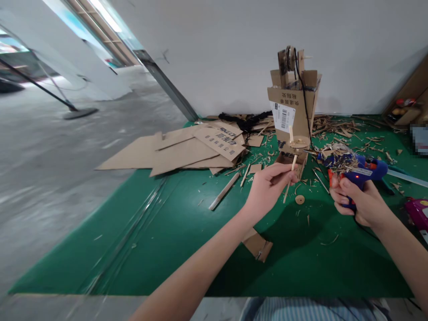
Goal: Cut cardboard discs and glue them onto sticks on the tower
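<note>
My left hand [269, 187] is closed, pinching a thin wooden stick [294, 161] that stands nearly upright. Near its top the stick passes through a round cardboard disc [300, 142]. In my right hand [363, 203] is a blue hot glue gun [374, 169], gripped by the handle, with a small red light lit. Its nozzle points left, close to the stick just below the disc; I cannot tell whether it touches. Curled cardboard shreds cling to the gun's front, and a pale glue stick [409, 177] protrudes from its back.
A cardboard box build [292, 96] with a spool on top stands against the wall. Cardboard sheets [187, 154], a cardboard strip [224, 191], a small disc [300, 199], a folded piece [257, 244] and many scraps lie on the green table [160, 249]. A purple object [416, 211] sits right.
</note>
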A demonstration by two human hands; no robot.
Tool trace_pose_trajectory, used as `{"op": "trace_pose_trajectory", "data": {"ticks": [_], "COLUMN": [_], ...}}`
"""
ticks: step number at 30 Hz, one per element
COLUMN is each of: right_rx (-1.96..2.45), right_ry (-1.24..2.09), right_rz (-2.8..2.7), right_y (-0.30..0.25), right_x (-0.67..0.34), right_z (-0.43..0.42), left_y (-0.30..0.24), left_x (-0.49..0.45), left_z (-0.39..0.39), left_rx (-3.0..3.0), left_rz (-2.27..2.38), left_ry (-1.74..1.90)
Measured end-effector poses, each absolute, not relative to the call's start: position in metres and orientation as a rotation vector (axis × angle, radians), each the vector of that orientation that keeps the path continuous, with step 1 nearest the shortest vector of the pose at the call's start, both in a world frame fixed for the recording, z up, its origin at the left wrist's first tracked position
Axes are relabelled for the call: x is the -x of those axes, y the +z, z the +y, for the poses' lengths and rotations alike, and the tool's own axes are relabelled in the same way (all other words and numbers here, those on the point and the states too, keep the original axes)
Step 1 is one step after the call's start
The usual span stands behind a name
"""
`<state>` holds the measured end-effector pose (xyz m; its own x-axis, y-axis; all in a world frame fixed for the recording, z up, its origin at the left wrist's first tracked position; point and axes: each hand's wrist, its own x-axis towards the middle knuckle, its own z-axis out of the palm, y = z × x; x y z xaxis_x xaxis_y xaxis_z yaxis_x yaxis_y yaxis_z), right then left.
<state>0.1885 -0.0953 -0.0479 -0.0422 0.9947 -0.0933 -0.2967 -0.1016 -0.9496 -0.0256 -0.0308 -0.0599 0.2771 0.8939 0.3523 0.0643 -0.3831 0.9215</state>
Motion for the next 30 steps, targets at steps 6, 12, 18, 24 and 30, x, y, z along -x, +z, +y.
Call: {"op": "trace_pose_trajectory", "data": {"ticks": [6,12,18,24,30], "right_rx": [1.025,1.012,1.018,1.046,1.039], "right_ry": [1.427,1.443,1.445,1.430,1.422], "right_rz": [-1.036,-1.068,-1.085,-1.084,-1.081], "right_y": [-0.0509,-0.0539,-0.0549,-0.0552,-0.0564], "right_x": [-0.1899,-0.1927,-0.1946,-0.1945,-0.1947], "right_z": [-0.0961,-0.0978,-0.0988,-0.0992,-0.0999], "left_y": [-0.0602,-0.0585,-0.0591,-0.0578,-0.0581], "left_x": [0.0250,0.0250,0.0256,0.0257,0.0251], "left_z": [-0.0308,-0.0324,-0.0320,-0.0325,-0.0325], "left_rx": [-1.760,-1.710,-1.697,-1.713,-1.710], "left_rz": [0.889,0.934,0.947,0.948,0.941], "left_ry": [1.213,1.197,1.206,1.207,1.200]}}
